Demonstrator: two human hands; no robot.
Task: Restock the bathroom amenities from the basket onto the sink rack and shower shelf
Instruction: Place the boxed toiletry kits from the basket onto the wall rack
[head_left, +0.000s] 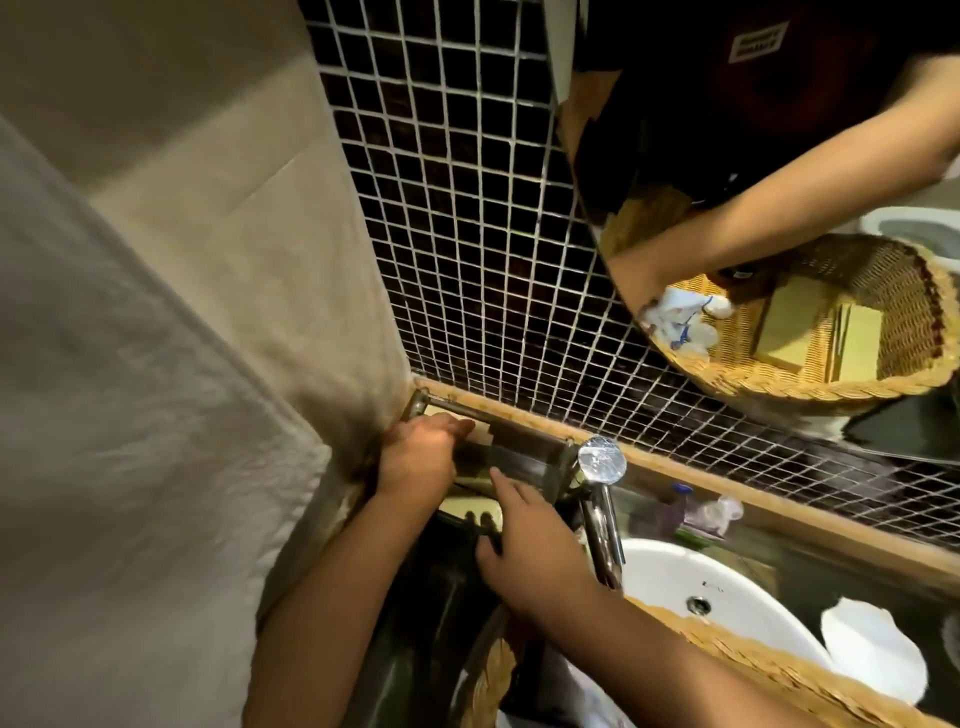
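Here, at one rack (524, 458): left grip (420, 460) round one packet (482, 429), right grip (535, 552) straight-fingered.

Left hand (415, 460): bare; left forearm (332, 597) unsleeved.
Right hand (537, 556): bare; right forearm (701, 665) unsleeved.
Top (701, 104), reflected in the mirror (592, 135): dark, with a white rectangular patch (758, 41), lettering too blurred to read.

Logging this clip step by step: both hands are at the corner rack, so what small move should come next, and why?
Probably push the box fully into the rack: the left hand grips it at the rail, and the right hand rests straight fingers on the rack's front.
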